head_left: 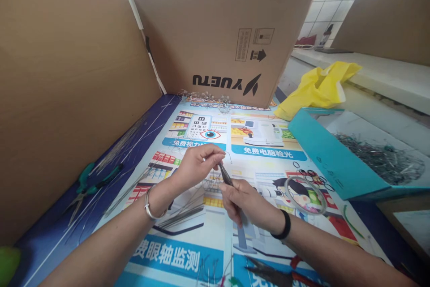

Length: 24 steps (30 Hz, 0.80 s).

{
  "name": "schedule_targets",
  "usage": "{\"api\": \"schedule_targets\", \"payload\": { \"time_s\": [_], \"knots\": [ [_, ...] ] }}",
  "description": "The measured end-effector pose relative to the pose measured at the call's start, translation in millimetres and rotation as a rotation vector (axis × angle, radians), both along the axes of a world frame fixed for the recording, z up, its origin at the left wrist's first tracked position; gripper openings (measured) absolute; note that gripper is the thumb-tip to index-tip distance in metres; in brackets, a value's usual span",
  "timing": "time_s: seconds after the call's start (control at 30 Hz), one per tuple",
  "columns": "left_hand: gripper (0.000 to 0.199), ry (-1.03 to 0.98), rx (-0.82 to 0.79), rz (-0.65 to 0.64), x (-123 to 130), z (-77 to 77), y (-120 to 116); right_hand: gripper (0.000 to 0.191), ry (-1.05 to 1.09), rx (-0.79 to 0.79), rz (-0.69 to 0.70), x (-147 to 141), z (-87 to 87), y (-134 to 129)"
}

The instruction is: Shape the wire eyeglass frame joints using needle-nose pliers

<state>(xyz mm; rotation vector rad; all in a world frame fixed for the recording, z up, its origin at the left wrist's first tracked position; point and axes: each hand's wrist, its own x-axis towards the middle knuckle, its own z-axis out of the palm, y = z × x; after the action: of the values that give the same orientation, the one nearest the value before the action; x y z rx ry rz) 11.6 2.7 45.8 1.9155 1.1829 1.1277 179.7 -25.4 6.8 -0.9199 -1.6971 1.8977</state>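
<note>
My right hand (240, 199) is wrapped around a pair of pliers (225, 174), whose dark tapered jaws point up and to the left. At their tip my left hand (201, 161) is closed in a pinch, finger and thumb pressed together. A thin bent wire (230, 157) sticks out just beyond those fingertips; most of it is hidden. Below the left hand, a bundle of straight wires (181, 219) lies on the printed poster sheet (215, 220). Short bent wires (211, 183) are spread behind the two hands.
Green-handled pliers (83, 186) lie at left by a cardboard wall. Red-handled pliers (268, 271) are near the front. At right are a clear ring (322, 208), several small dark rings (307, 173), a teal box (339, 157) of wire pieces and a yellow bag (316, 87).
</note>
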Motion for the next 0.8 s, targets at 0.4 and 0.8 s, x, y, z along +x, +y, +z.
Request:
{"api": "schedule_targets", "payload": {
  "time_s": [0.4,0.8],
  "knots": [
    [0.015,0.020,-0.216,-0.048,-4,7.5,-2,0.046,-0.259,0.182,0.015,3,4.3,3],
    [0.014,0.032,-0.133,-0.013,-16,11.3,8,0.048,-0.180,0.098,0.103,9,-2.5,10]
  ]
}}
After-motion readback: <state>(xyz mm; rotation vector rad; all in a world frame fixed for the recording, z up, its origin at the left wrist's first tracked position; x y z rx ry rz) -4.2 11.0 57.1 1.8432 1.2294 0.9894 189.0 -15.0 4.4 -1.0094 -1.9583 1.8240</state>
